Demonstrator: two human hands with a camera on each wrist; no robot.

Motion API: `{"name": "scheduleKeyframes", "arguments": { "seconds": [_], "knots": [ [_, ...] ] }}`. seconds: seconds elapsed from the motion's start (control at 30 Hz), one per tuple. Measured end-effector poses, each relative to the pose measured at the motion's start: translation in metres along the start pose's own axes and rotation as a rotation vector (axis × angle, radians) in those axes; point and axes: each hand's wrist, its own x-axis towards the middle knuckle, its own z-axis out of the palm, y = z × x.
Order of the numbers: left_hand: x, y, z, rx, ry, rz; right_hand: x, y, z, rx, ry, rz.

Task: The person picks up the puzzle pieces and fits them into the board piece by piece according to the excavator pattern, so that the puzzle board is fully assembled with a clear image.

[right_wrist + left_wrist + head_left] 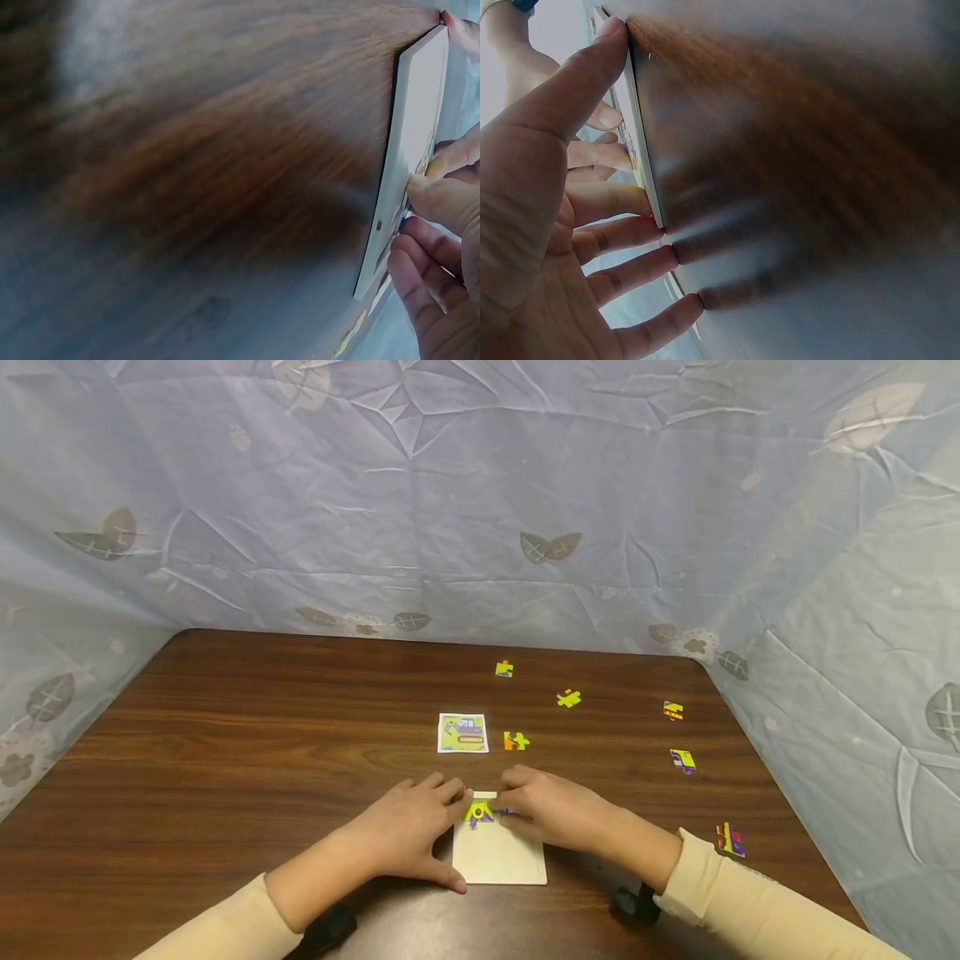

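Note:
A pale puzzle board [498, 860] lies on the table between both hands. My left hand [408, 827] is spread along its left side, with the thumb at the near corner and fairly straight fingers touching the edge and tabletop in the left wrist view. Near the board's far end sits a yellow-green jigsaw piece [478, 812] with purple on it. Over the far right part, my right hand [551, 806] pinches another jigsaw piece [502, 811], mostly hidden by the fingers. In the right wrist view the right thumb [435, 196] presses low against the board.
Beyond the board lies a picture card [462, 733] of an excavator. Loose pieces lie beside and behind it [516, 741], and others, such as a red and purple piece [730, 840], are along the right. Leaf-patterned cloth [465, 502] surrounds the wooden table [262, 735].

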Motion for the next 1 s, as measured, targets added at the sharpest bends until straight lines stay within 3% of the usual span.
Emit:
{"name": "scheduleKeyframes", "arguments": {
  "seconds": [0.33,0.63,1.0],
  "knots": [
    [0.0,-0.001,0.001,0.015,0.004,0.003,0.007,-0.002,-0.004,0.018,-0.055,0.01],
    [0.001,-0.001,0.003,0.013,0.009,-0.002,0.009,0.004,-0.007,0.04,-0.066,-0.054],
    [-0.001,0.003,-0.001,-0.043,-0.015,-0.024,-0.002,-0.005,-0.006,0.039,-0.072,0.02]
  ]
}}
